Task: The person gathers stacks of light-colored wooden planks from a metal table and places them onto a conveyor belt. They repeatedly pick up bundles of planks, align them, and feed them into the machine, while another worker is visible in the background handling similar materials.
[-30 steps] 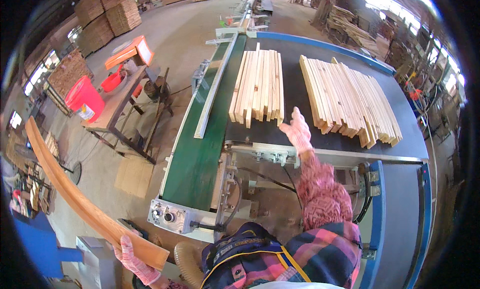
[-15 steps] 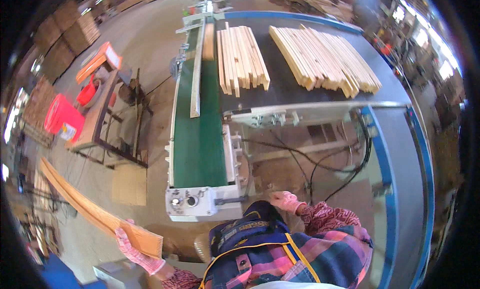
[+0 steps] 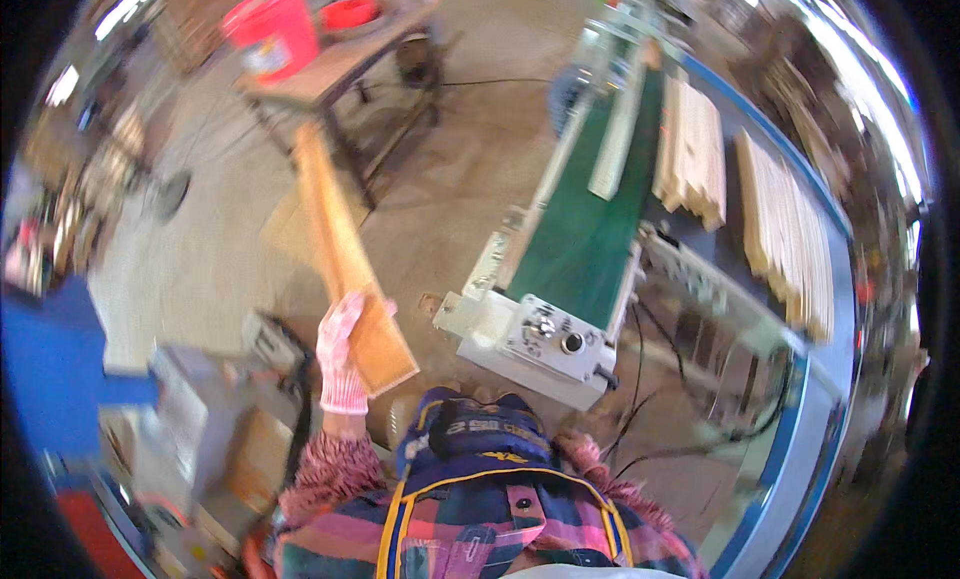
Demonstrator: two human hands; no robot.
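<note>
A long, pale-brown wooden board [image 3: 346, 241] slants from beside my body toward the work table on the left. My left hand [image 3: 343, 354], in a pink-and-white glove, is closed around the board near its near end. Beside my apron hangs my right hand [image 3: 582, 449], low and smeared by motion, so its fingers cannot be read. The hand is nearest the control box [image 3: 540, 344] at the end of a green conveyor belt [image 3: 575, 244]. A narrow strip of wood [image 3: 618, 139] lies along that belt.
Two stacks of pale wooden strips, a smaller one [image 3: 690, 154] and a larger one [image 3: 790, 239], lie on the dark table right of the belt. A red bucket [image 3: 272, 34] stands on the bench at upper left. Grey metal boxes [image 3: 190, 409] sit at lower left.
My view has turned left, so the conveyor now shows farther right. The board in my left hand has swung nearer my front and points more straight ahead. My right hand has drawn closer to my body.
</note>
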